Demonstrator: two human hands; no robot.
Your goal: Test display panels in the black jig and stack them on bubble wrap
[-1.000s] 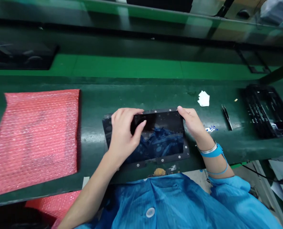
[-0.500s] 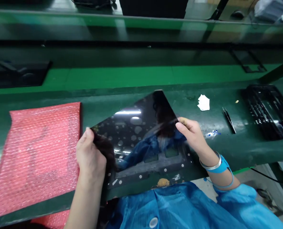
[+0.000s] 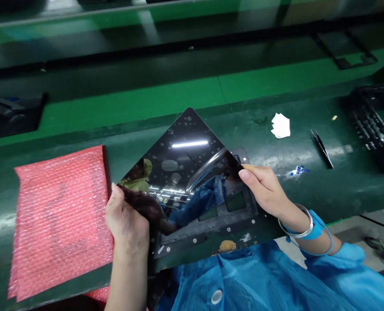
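A glossy black glass panel (image 3: 182, 151) is held tilted above the green bench, one corner pointing away from me. My left hand (image 3: 127, 220) grips its near left corner with the fingers closed round the edge. My right hand (image 3: 263, 188) pinches the right edge, thumb on top. Below the panel a black fixture plate (image 3: 211, 233) with round white studs lies flat at the bench's near edge. The panel's surface mirrors ceiling lights and my blue sleeve.
A pink bubble-wrap sheet (image 3: 58, 216) lies left of my hands. To the right are a crumpled white paper (image 3: 280, 125), black tweezers (image 3: 322, 148), small blue bits (image 3: 298, 171) and a black plastic frame (image 3: 375, 125). A dark tray (image 3: 10, 114) sits far left on the belt.
The panel has been lifted off the fixture plate and tilted up. My left hand moved from the panel's top to its left corner. The view has swung slightly down and left.
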